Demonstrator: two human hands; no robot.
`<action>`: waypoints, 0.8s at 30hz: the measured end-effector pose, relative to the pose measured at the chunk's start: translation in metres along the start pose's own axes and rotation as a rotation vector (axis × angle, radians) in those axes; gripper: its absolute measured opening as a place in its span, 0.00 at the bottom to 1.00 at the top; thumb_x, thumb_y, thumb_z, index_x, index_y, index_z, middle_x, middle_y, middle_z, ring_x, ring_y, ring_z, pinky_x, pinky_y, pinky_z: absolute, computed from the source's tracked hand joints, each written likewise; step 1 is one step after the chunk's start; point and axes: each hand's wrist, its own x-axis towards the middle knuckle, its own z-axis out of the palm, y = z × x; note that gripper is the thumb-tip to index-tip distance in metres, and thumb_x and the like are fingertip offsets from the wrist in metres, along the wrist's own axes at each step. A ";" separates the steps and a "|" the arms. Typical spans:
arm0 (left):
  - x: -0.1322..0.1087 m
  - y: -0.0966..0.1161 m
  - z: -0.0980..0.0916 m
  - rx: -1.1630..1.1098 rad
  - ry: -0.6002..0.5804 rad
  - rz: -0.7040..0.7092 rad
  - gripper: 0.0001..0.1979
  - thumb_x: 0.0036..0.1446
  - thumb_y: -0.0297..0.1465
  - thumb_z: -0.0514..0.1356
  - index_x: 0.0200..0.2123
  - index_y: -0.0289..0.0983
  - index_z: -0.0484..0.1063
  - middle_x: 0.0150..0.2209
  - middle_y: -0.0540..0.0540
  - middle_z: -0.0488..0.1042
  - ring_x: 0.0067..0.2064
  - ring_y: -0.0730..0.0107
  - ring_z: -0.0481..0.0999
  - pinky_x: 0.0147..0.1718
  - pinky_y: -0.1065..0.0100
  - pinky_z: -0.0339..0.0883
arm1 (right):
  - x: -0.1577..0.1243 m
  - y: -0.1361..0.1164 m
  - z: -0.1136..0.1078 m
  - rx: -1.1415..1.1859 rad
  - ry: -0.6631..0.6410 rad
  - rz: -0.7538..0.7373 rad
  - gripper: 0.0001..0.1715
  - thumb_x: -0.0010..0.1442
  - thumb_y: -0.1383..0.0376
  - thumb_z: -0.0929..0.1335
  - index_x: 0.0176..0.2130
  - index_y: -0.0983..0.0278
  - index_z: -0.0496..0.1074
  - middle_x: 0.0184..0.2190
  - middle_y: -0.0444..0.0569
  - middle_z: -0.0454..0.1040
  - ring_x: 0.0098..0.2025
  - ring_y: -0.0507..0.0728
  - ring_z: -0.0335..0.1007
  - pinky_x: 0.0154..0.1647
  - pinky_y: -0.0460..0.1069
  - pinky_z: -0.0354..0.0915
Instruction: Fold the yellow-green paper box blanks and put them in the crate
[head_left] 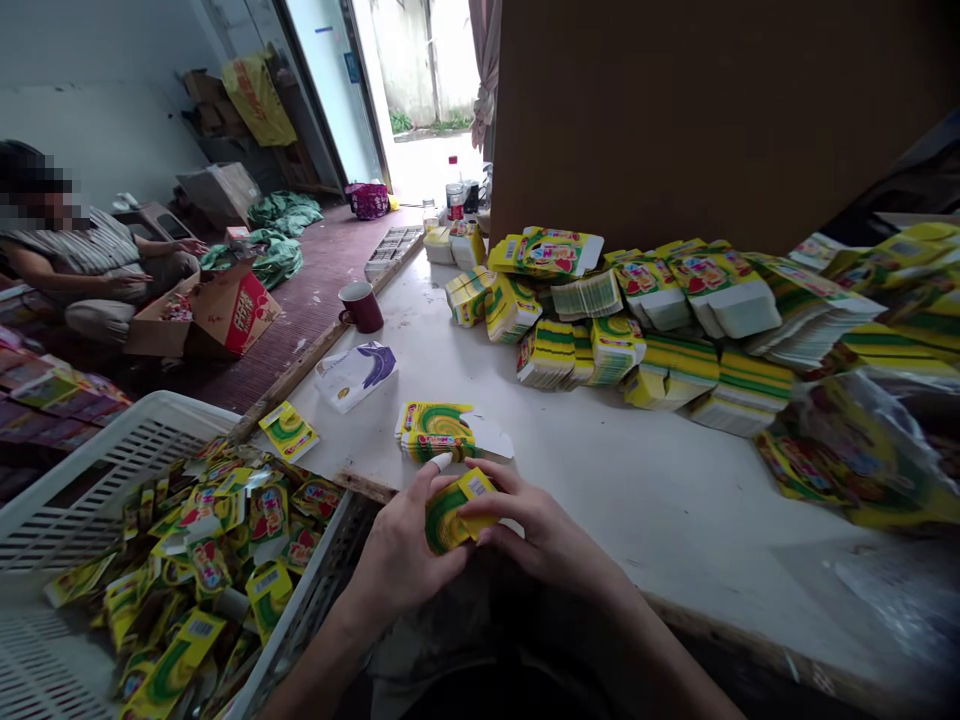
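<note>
Both my hands hold one small yellow-and-green carton (454, 508) just in front of the white table's near edge (600, 460). My left hand (401, 550) grips its left side, thumb up on top. Fingers of my right hand (536, 530) wrap over its right end. Just beyond my hands a short stack of flat cartons of the same print (437, 430) lies on the table. A white slatted crate (105, 450) at my lower left holds several folded cartons (217, 560).
Large heaps of flat carton stacks (675, 320) cover the table's far and right side before a brown board. A dark red mug (363, 305) and a tissue pack (355, 375) stand at the left. Another person (90, 265) sits on the floor by a cardboard box.
</note>
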 end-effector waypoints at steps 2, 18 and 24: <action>-0.002 0.001 0.004 0.035 0.058 -0.006 0.37 0.50 0.32 0.64 0.61 0.40 0.51 0.52 0.41 0.75 0.51 0.55 0.77 0.48 0.57 0.72 | 0.001 -0.001 0.008 0.014 0.091 0.007 0.26 0.61 0.70 0.68 0.58 0.57 0.65 0.65 0.54 0.58 0.67 0.61 0.53 0.65 0.58 0.57; -0.078 -0.102 -0.067 0.275 0.380 -0.456 0.32 0.47 0.52 0.62 0.49 0.37 0.69 0.52 0.35 0.74 0.55 0.39 0.72 0.55 0.43 0.65 | 0.070 0.029 0.010 -0.450 0.395 0.350 0.07 0.56 0.71 0.72 0.38 0.66 0.75 0.38 0.56 0.72 0.43 0.64 0.68 0.46 0.57 0.66; -0.043 -0.060 -0.021 -0.390 0.129 -0.442 0.24 0.51 0.45 0.64 0.48 0.39 0.72 0.44 0.41 0.80 0.46 0.54 0.79 0.51 0.54 0.71 | 0.065 0.011 0.006 -0.474 0.419 0.362 0.06 0.57 0.72 0.71 0.34 0.64 0.70 0.36 0.52 0.71 0.40 0.61 0.66 0.43 0.54 0.64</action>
